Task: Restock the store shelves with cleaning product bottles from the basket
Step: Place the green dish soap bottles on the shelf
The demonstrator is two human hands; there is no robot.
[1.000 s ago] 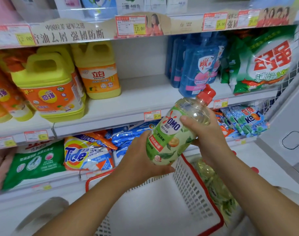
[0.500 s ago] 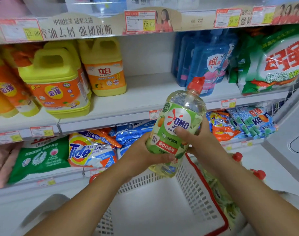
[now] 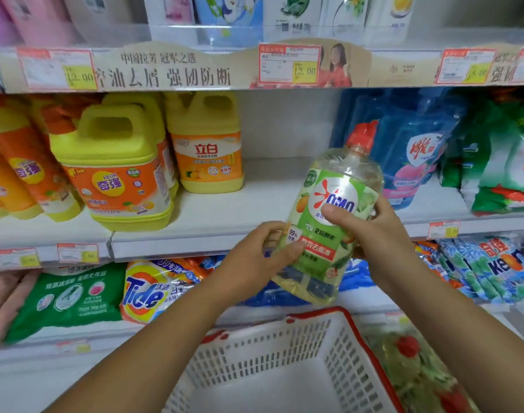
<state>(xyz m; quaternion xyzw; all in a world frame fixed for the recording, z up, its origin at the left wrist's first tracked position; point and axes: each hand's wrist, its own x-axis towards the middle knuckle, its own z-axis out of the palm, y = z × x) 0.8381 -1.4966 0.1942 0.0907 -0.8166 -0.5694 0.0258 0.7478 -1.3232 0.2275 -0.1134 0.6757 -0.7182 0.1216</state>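
A clear OMO bottle with a green label and red cap is held nearly upright in front of the middle shelf. My left hand grips its lower left side. My right hand grips its right side, thumb across the label. Below stands a white basket with a red rim. More bottles of the same kind lie to the right of the basket.
Yellow detergent jugs stand at the left of the middle shelf, blue refill pouches and a green bag at the right, with a bare gap between them. Tide and other powder bags fill the lower shelf.
Both hands have raised the OMO bottle from a tilted position over the basket to nearly upright, level with the middle shelf. The view has moved closer to the shelves.
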